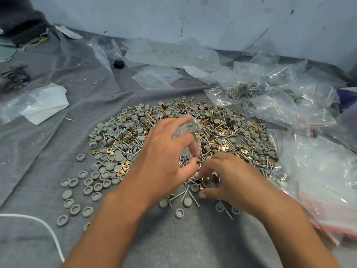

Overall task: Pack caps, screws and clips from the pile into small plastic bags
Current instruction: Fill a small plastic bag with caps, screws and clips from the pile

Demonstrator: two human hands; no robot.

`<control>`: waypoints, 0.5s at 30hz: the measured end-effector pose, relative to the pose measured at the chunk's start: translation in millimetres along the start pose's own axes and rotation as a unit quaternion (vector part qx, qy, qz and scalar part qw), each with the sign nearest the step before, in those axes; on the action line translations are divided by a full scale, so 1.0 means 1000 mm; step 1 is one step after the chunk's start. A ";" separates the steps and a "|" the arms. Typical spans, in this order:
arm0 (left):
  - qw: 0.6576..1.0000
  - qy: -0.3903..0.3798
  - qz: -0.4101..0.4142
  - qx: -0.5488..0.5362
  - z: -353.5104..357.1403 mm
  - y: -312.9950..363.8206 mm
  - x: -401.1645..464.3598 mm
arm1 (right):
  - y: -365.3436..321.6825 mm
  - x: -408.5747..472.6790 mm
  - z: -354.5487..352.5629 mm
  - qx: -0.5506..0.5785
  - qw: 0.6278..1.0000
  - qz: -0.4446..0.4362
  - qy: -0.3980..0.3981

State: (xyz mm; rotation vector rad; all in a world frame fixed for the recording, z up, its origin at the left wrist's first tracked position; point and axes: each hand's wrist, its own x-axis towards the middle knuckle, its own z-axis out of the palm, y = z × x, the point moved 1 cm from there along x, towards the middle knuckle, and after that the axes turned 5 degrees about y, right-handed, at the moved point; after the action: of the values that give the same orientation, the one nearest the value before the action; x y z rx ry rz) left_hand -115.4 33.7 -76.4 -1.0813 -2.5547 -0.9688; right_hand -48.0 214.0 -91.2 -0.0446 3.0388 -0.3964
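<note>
Grey cloth [48, 144]; small bag [188, 130] pinched by left fingers [190, 165].

Both forearms run off the bottom edge. Left hand [166, 159] covers most of the small clear bag [188, 130] it pinches; contents too blurred to tell. Right hand [229, 180] hides the bits under its curled fingers, can't tell if it's got a cap, screw or clip. Pile [173, 136] partly hidden behind both hands. Stack of bags [318, 180] cut off at right edge. White cord [48, 229] runs off left edge.
</note>
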 end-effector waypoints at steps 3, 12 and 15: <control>1.000 -0.001 0.002 0.000 -0.001 -0.001 0.000 | -0.003 0.002 0.004 -0.045 0.999 0.006 -0.017; 1.000 -0.001 0.002 0.013 -0.002 0.000 -0.001 | -0.003 0.001 0.010 -0.073 0.996 0.030 0.030; 1.000 0.000 0.002 0.011 -0.002 0.000 0.000 | 0.001 0.000 0.008 -0.047 0.997 0.033 0.042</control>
State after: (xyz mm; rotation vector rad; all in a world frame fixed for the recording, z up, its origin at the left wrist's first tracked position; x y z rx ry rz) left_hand -115.3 32.0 -74.7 -1.0805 -2.5571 -0.9375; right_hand -47.7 212.7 -99.3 0.0692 3.1296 -0.2572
